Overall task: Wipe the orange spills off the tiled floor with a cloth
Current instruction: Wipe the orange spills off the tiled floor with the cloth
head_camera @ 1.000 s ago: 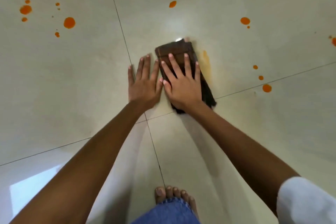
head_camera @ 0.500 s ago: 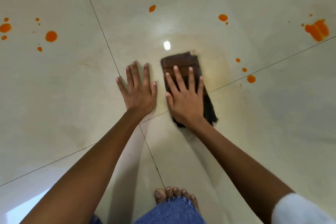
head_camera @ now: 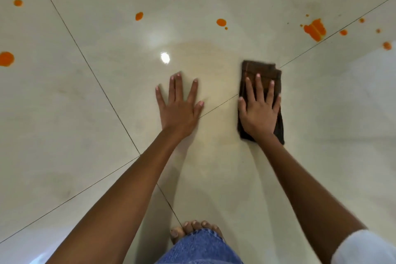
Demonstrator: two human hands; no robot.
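In the head view, the right hand [head_camera: 259, 111] lies flat, fingers straight and spread, on the folded brown cloth [head_camera: 260, 69], pressing it to the tiled floor [head_camera: 85, 113] so the whole palm bears on the fabric. The left hand [head_camera: 180, 109], equally flat and holding nothing, is planted on bare tile well to its left, probably as a prop for the crouch. Ahead of the right hand's fingertips and to their right sits 1 large orange spill [head_camera: 315, 29], with smaller drops [head_camera: 221, 22] scattered beyond both hands, so much is left to wipe.
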